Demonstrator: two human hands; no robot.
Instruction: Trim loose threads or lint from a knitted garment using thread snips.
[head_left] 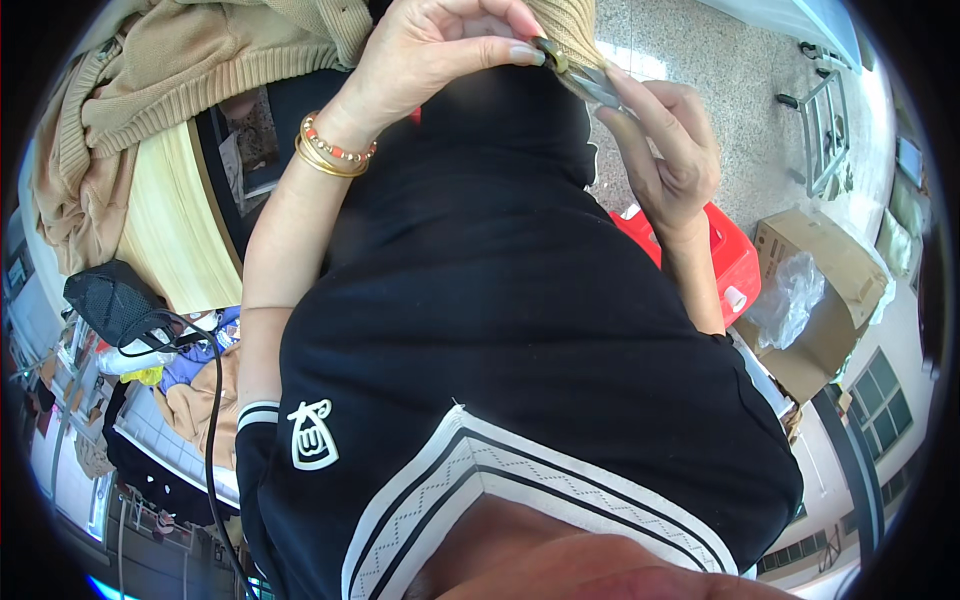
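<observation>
Silvery metal tool (594, 86) between left hand (445, 50) and right hand (672, 150)

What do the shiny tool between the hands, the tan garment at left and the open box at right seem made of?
The shiny tool: apparently metal, smooth; its grey part catches the light.
The tan garment: soft matte knit, shown by its ribbed edges; wool or acrylic, I can't tell.
The open box: probably cardboard, matte brown, with stiff panels.

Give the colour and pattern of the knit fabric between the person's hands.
The knit fabric is tan with ribbed lines, best seen in the head view.
</observation>
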